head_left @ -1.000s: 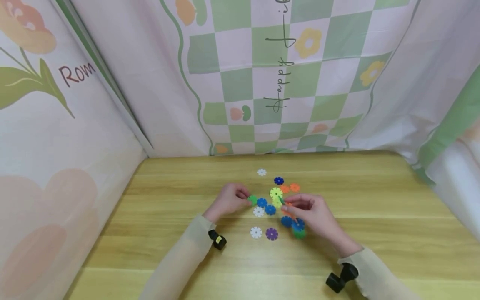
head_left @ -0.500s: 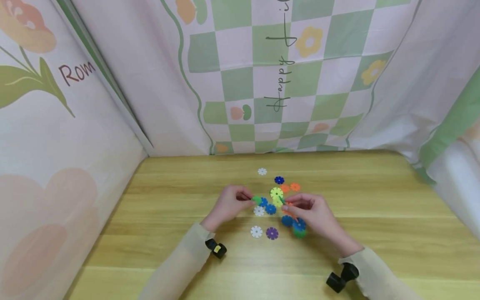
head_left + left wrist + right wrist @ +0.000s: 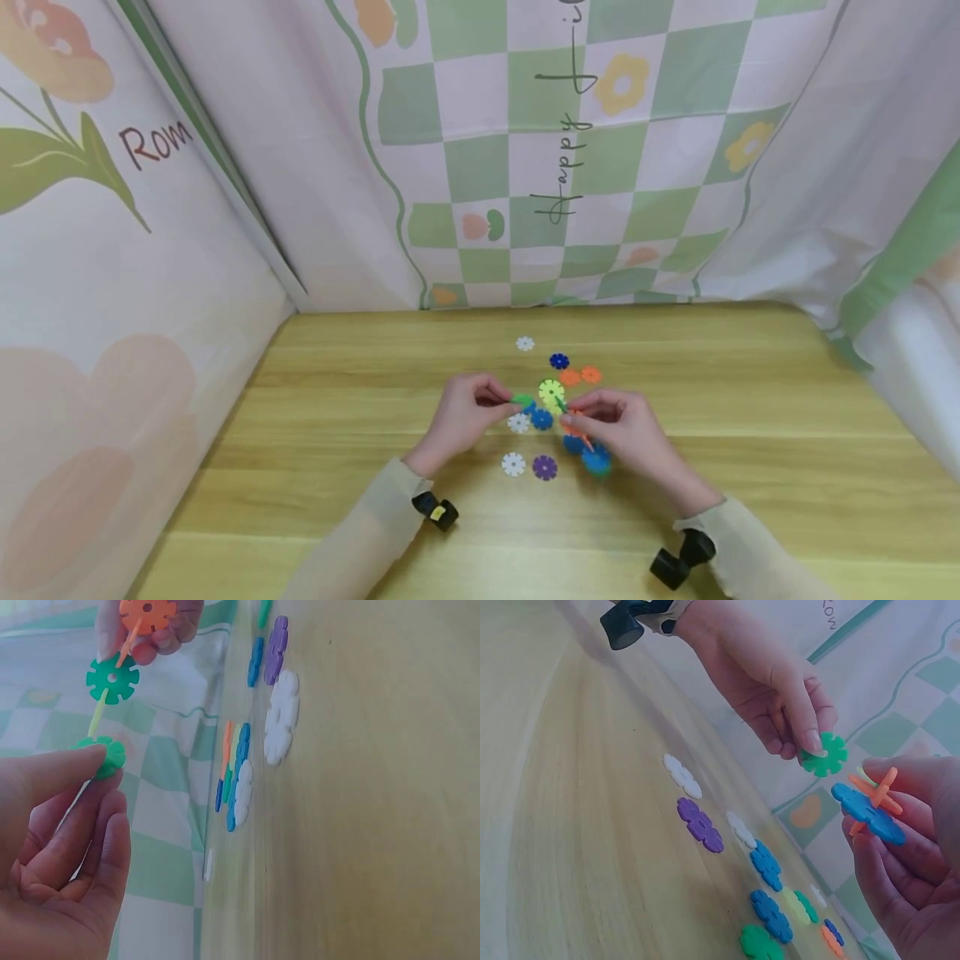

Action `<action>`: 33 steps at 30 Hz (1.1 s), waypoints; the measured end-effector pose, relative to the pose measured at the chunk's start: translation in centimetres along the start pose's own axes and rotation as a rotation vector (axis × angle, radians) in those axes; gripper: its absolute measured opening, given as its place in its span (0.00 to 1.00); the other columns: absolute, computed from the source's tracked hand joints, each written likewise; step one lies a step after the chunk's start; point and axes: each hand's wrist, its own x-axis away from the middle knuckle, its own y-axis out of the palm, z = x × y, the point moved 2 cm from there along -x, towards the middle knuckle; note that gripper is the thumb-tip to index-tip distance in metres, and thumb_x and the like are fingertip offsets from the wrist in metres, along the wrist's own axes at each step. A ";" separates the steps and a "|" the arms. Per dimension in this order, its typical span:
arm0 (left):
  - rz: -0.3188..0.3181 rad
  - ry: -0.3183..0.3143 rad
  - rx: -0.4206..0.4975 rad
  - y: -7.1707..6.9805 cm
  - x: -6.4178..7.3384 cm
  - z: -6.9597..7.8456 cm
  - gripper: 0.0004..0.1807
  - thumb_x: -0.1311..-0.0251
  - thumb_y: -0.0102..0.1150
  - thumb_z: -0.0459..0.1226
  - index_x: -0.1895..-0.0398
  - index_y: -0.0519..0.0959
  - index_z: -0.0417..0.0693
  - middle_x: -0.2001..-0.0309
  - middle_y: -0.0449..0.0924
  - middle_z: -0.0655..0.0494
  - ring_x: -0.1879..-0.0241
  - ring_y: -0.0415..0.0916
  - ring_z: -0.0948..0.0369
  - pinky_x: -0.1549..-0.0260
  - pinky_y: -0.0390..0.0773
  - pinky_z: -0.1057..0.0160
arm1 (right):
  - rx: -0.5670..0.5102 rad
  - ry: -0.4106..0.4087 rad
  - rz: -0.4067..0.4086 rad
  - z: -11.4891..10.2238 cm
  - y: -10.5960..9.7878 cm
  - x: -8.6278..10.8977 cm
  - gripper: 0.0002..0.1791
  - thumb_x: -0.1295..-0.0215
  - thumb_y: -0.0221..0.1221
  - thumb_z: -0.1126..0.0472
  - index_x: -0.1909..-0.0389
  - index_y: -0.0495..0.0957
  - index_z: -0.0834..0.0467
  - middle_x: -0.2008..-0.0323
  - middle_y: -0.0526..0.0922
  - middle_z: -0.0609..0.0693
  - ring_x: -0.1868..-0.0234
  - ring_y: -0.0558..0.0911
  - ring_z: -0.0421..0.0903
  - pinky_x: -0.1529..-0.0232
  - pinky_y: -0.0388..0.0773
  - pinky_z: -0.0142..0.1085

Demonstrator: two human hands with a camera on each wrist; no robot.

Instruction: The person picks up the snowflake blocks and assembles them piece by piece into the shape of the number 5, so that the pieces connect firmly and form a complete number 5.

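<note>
My left hand (image 3: 468,417) pinches a green slotted disc (image 3: 112,756) by its edge between thumb and fingers. Facing it, my right hand (image 3: 626,427) grips a cluster of joined slotted discs. In the right wrist view this cluster shows a blue disc (image 3: 868,814) crossed by orange discs (image 3: 885,793). From the left wrist, an orange disc (image 3: 148,610), a second green disc (image 3: 112,677) and a yellow-green disc (image 3: 97,714), edge-on, form a chain. The chain's yellow-green end overlaps the left hand's disc in that view; whether they touch I cannot tell.
Loose discs lie flat on the wooden table (image 3: 337,367): several white ones (image 3: 513,464), a purple one (image 3: 545,467), blue ones (image 3: 542,419), a dark blue one (image 3: 559,361) and orange ones (image 3: 591,375). A patterned curtain (image 3: 600,208) stands behind the table.
My left hand has moved slightly right with its green disc, which now looks flatter and closer to the right hand. The blue disc in the right-hand cluster has shifted slightly; the right hand stays nearly still.
</note>
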 end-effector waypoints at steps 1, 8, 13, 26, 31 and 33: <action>0.001 0.002 0.006 0.0 0.0 0.1 0.06 0.42 0.74 0.33 0.67 0.85 0.50 0.68 0.85 0.63 0.67 0.82 0.62 0.64 0.83 0.63 | 0.001 -0.008 -0.004 0.0 0.0 0.0 0.12 0.36 0.71 0.57 0.58 0.86 0.59 0.65 0.88 0.51 0.64 0.86 0.50 0.63 0.84 0.37; -0.003 0.036 0.047 0.3 0.2 0.4 0.05 0.42 0.74 0.31 0.67 0.85 0.45 0.68 0.85 0.61 0.68 0.82 0.62 0.66 0.84 0.63 | -0.013 -0.021 -0.012 -0.3 0.5 0.1 0.11 0.36 0.71 0.59 0.59 0.85 0.61 0.66 0.88 0.51 0.66 0.86 0.49 0.65 0.85 0.37; 0.000 0.041 0.044 0.4 0.2 0.4 0.05 0.42 0.74 0.31 0.67 0.85 0.47 0.68 0.85 0.62 0.68 0.82 0.63 0.66 0.83 0.63 | -0.035 -0.027 -0.019 -0.5 0.7 0.2 0.12 0.37 0.72 0.60 0.58 0.85 0.63 0.66 0.87 0.53 0.66 0.86 0.48 0.65 0.85 0.37; 0.010 0.055 0.039 0.6 0.2 0.3 0.06 0.42 0.74 0.32 0.67 0.85 0.50 0.68 0.85 0.64 0.67 0.83 0.63 0.65 0.84 0.63 | -0.035 -0.034 -0.029 -0.4 0.8 0.1 0.14 0.38 0.72 0.61 0.56 0.84 0.64 0.65 0.87 0.53 0.65 0.86 0.49 0.63 0.85 0.37; 0.015 0.053 0.038 0.7 0.2 0.3 0.05 0.42 0.74 0.32 0.67 0.85 0.49 0.68 0.85 0.64 0.67 0.82 0.63 0.65 0.84 0.63 | -0.047 -0.038 -0.080 -0.3 1.1 0.0 0.26 0.36 0.70 0.62 0.40 0.77 0.65 0.63 0.87 0.55 0.64 0.86 0.50 0.62 0.85 0.38; 0.014 0.049 0.037 0.7 0.2 0.4 0.05 0.41 0.74 0.32 0.67 0.85 0.48 0.68 0.85 0.64 0.67 0.82 0.63 0.65 0.84 0.63 | -0.047 -0.024 -0.102 -0.2 1.2 0.0 0.30 0.35 0.70 0.61 0.35 0.73 0.66 0.63 0.86 0.55 0.64 0.86 0.50 0.62 0.85 0.38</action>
